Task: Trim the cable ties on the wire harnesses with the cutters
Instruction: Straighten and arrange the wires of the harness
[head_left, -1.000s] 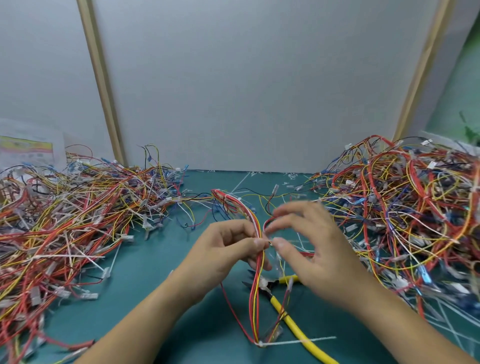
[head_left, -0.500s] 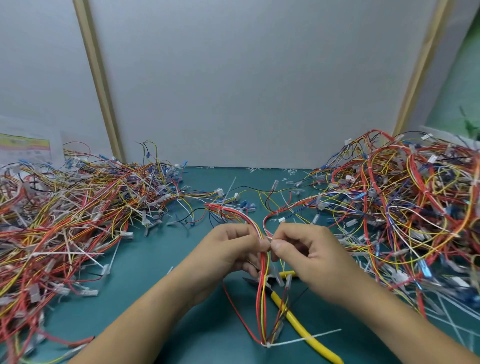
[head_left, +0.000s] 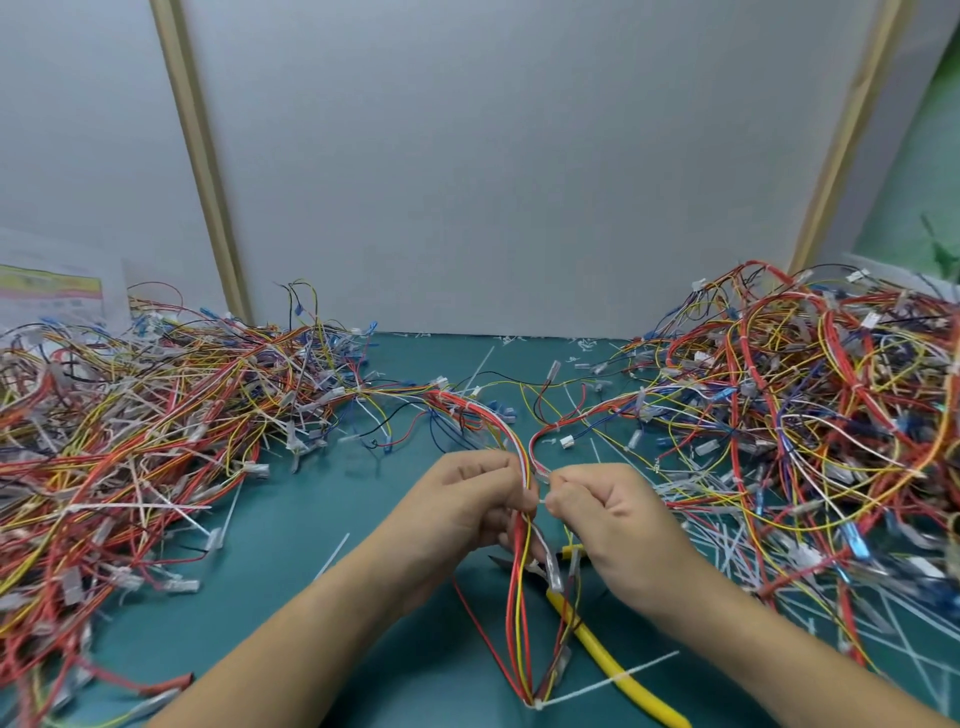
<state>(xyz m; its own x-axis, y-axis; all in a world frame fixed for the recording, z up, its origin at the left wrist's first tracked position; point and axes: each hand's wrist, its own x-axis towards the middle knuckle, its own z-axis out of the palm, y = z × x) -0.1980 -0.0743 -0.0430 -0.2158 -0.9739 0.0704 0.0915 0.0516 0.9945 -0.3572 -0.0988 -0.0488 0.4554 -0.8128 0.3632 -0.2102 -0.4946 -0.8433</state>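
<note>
L hand (head_left: 467, 499): fingers curled, pinching the thin red/yellow/white wire harness (head_left: 522, 597).
R hand (head_left: 613, 519): also curled, pinching the same bundle right beside my L thumb.
Cutters (head_left: 644, 696): glossy yellow-handled, flat on the mat under my R wrist, unheld.
Progress: stiff white nylon cable tie tail (head_left: 654, 660) below both hands, uncut. White offcuts (head_left: 727, 551) right of R hand suggest some are trimmed. Tangled piles on both sides, so prob. lots left.
</note>
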